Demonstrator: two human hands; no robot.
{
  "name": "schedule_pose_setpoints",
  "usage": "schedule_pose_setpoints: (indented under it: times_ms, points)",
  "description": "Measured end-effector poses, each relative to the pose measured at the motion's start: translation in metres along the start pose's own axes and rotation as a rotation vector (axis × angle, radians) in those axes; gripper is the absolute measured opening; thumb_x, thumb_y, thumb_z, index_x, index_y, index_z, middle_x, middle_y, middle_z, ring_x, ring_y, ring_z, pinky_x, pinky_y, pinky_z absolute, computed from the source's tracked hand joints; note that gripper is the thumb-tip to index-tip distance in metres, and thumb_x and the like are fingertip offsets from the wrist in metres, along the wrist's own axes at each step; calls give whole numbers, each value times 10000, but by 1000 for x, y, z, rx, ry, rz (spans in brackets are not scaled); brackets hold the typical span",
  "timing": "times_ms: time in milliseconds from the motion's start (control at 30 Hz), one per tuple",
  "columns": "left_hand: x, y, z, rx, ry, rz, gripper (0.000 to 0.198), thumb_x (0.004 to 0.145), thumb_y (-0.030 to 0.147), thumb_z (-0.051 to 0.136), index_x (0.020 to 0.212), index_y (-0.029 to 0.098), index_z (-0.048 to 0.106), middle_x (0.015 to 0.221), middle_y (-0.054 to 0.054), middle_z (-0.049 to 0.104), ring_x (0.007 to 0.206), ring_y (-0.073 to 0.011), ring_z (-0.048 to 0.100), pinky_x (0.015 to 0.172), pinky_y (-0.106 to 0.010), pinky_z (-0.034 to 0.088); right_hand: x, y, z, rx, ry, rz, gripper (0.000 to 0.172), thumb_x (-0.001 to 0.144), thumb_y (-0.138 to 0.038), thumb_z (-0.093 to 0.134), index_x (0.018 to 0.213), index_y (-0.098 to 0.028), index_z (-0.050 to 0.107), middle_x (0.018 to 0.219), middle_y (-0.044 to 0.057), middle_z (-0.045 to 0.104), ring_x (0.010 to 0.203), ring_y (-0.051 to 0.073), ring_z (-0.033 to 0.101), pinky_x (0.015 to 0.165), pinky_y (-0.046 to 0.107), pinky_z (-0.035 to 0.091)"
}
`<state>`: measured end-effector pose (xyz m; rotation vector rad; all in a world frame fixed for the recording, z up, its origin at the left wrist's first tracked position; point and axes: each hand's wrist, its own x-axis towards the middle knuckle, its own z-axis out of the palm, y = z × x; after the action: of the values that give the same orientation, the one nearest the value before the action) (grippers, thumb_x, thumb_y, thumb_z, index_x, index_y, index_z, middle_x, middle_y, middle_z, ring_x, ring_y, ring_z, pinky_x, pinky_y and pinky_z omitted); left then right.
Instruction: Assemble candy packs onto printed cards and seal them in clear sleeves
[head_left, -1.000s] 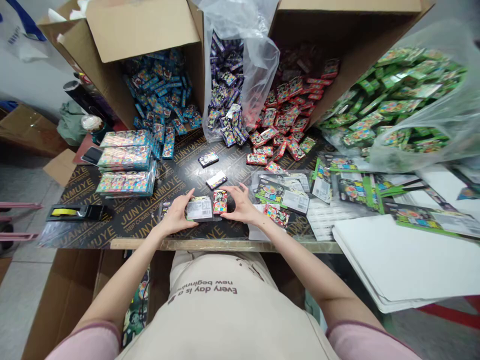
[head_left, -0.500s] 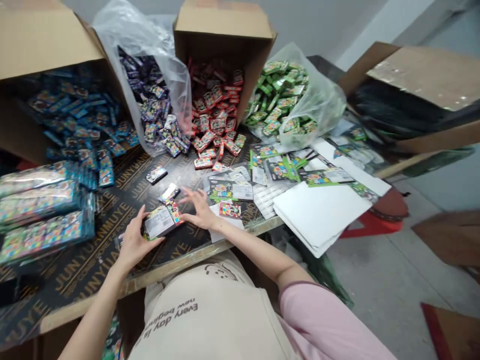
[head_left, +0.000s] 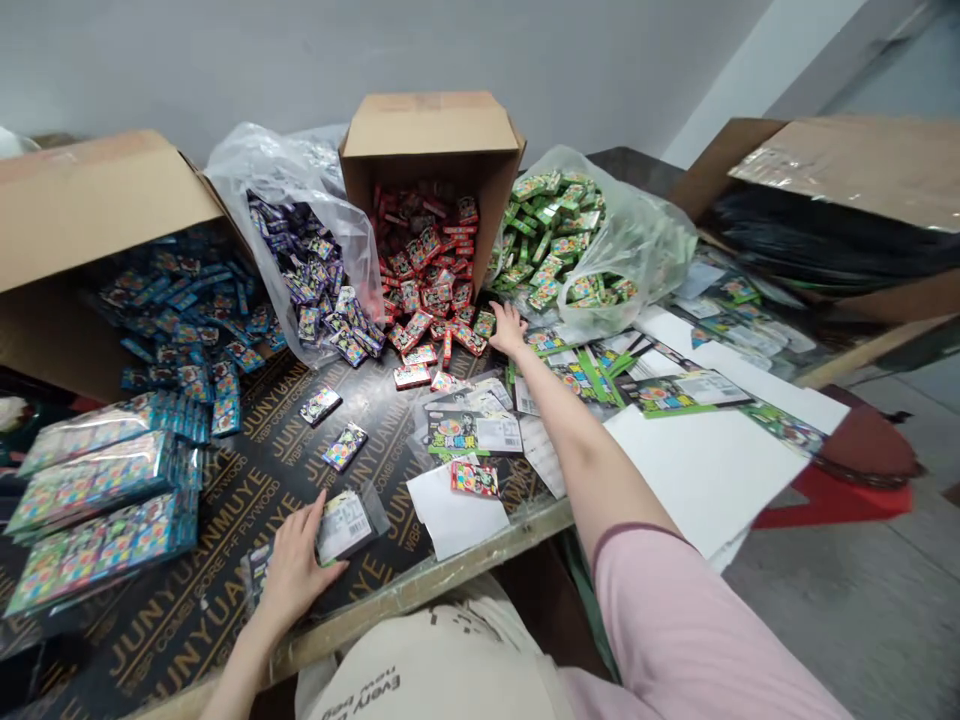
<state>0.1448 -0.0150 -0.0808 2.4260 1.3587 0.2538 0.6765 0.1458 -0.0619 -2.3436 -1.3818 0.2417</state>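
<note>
My left hand [head_left: 296, 560] lies on the table near its front edge, fingers and thumb closed over a clear plastic packet [head_left: 346, 524] with a white label card inside. Part of the packet is hidden under the palm. Stretched far forward, my right hand [head_left: 510, 330] has its thumb and fingers around the right end of a small green box [head_left: 484, 323], beside the heap of red boxes [head_left: 427, 265]. Two small dark printed boxes, one [head_left: 321, 405] behind the other [head_left: 345, 446], lie beyond my left hand. A red box [head_left: 474, 478] rests on white paper [head_left: 450, 515].
Blue boxes [head_left: 180, 300] fill a carton at left, purple boxes [head_left: 307, 265] a plastic bag, and green boxes [head_left: 551, 240] another bag. Filled packs [head_left: 97, 520] are stacked at left. Printed cards [head_left: 480, 432] and white sheets [head_left: 690, 460] lie at right. A carton [head_left: 840, 190] stands far right.
My right hand has left the packet and reached forward and right to the green box. My left hand stays on the packet. The camera view has tilted up.
</note>
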Motion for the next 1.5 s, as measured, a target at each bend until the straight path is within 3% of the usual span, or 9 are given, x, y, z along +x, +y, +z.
schedule_pose_setpoints:
  times_ms: [133,300,400,500,667,800,967,1167,1500]
  points:
    - [0,3,2,1,-14,-48,906,673,305,689,1468,227,260,1222,-104,546,1132,-305,509,971,-466,405,30,16,2,7,-137,-60,914,564,-264,707,1411,-245,364,1389,157,468,1275,409,381,965,592,306]
    - [-9,-8,-3,-22,-25,-34,949,652,302,707,1477,209,247,1251,-116,549,1118,-302,517,961,-461,419,15,2,-13,112,35,-105,880,552,-295,679,1369,-178,374,1299,173,505,1218,383,438,1002,552,309]
    - [-9,-6,-12,-30,-16,-64,913,632,319,725,1448,204,332,1225,-121,570,1108,-314,526,969,-489,409,-30,-28,-26,456,107,-296,836,572,-276,647,1344,-191,339,1320,126,480,1204,301,473,1005,440,378]
    - [4,24,-27,-197,22,-116,810,609,414,760,1350,227,491,1192,-113,591,1124,-319,531,993,-506,388,-104,-75,-25,717,-117,-560,812,597,-243,642,1341,-247,317,1366,90,445,1211,255,490,1015,395,397]
    - [43,87,-41,-1089,-4,-321,416,730,482,664,1015,181,697,962,-75,693,896,-217,641,852,-356,486,-225,-145,-9,761,-507,-857,811,614,-170,650,1358,-266,340,1362,84,457,1273,271,447,1102,441,323]
    - [45,96,-41,-1404,38,-476,310,650,440,736,602,148,644,567,1,601,545,-121,544,610,-252,456,-267,-166,2,798,-552,-897,761,659,-204,644,1360,-267,357,1404,83,422,1317,280,401,1096,449,337]
    - [16,59,-47,-997,40,-273,348,738,497,649,824,166,714,839,-63,698,819,-214,628,796,-335,471,-278,-164,17,735,-346,-877,734,649,-271,701,1321,-244,408,1282,88,536,1177,268,520,1013,421,405]
    - [-12,7,-41,-98,-59,-78,1010,496,341,830,1398,145,421,1235,-178,570,1156,-379,492,999,-520,339,-292,-147,48,435,-160,-845,673,645,-361,741,1253,-239,480,1190,101,619,1126,317,551,1077,555,205]
    - [-14,17,-55,-356,112,-52,1011,565,330,798,1449,223,319,1191,-85,491,1110,-273,515,997,-422,402,-286,-170,32,1027,-699,-617,881,600,-373,824,1349,-294,366,1343,97,546,1256,255,521,1038,446,399]
